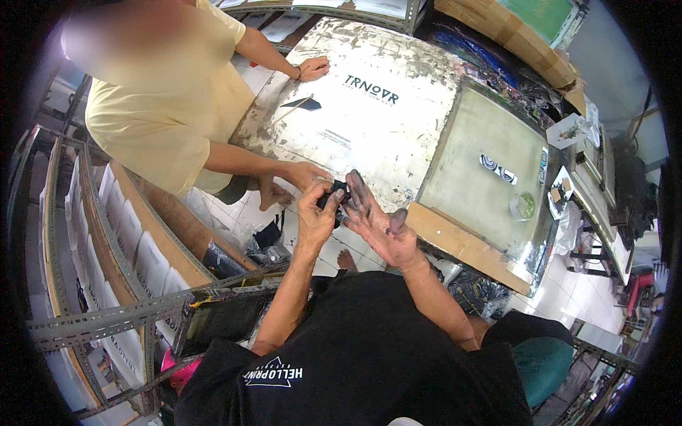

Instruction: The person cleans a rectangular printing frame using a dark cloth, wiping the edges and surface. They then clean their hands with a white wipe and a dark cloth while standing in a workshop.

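Observation:
My left hand (317,213) is closed round a small, dark, crumpled piece that looks like a cloth (341,190). It holds this piece against the fingers of my right hand (383,233). The right hand is turned palm up, its fingers stretched out and its thumb apart. Dark smudges, like ink, cover the fingertips of both hands. Beyond them, a white printed sheet (383,131) with dark lettering lies on the stained white table (426,71). A co-worker's hand (307,172) is close behind my left hand; whether it touches the cloth is hidden.
A co-worker in a pale yellow shirt (149,121) stands at the left, one hand (312,69) resting on the table. A framed printing screen (476,163) lies to the right, with a round container (522,206) on it. Metal racks (92,334) of printed sheets fill the left side.

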Motion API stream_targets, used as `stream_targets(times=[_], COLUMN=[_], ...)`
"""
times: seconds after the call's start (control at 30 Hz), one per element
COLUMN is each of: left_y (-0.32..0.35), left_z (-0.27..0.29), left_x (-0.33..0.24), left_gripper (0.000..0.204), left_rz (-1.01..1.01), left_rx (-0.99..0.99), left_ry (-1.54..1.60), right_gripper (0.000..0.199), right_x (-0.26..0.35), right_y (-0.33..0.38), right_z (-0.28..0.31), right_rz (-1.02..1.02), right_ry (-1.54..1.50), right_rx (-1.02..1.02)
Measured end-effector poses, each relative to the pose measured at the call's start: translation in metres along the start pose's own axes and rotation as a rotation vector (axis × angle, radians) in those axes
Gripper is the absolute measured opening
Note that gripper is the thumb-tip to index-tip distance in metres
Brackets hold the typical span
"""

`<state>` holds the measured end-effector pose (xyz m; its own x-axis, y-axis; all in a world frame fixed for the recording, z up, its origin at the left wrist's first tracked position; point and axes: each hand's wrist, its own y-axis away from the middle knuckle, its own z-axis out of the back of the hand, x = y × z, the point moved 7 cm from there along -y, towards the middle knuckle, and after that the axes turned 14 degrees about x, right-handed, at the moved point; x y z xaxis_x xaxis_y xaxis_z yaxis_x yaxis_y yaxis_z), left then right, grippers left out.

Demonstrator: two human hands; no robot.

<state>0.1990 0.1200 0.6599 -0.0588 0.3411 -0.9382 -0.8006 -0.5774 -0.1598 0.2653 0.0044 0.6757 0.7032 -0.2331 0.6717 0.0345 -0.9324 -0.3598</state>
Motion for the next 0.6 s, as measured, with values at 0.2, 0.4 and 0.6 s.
stream_targets(times=[0.2, 0.4, 0.6], left_y=[-0.004, -0.009, -0.006], left_z=[-0.022, -0.012, -0.020], left_x=[-0.012, 0.000, 0.006], left_gripper=[0.009, 0.007, 0.010], left_rz=[-0.004, 0.028, 0.024], left_rx=[0.153, 0.077, 0.177], left_ry=[-0.047, -0.132, 0.048], right_gripper=[0.120, 0.127, 0.127], right_x=[0.008, 0.005, 0.002], right_y=[0.003, -0.002, 0.002], right_z=[0.012, -0.003, 0.013], right_rz=[-0.058, -0.118, -0.076], right_ry=[0.358, 0.449, 0.433], right_rx=[-0.120, -0.088, -0.166])
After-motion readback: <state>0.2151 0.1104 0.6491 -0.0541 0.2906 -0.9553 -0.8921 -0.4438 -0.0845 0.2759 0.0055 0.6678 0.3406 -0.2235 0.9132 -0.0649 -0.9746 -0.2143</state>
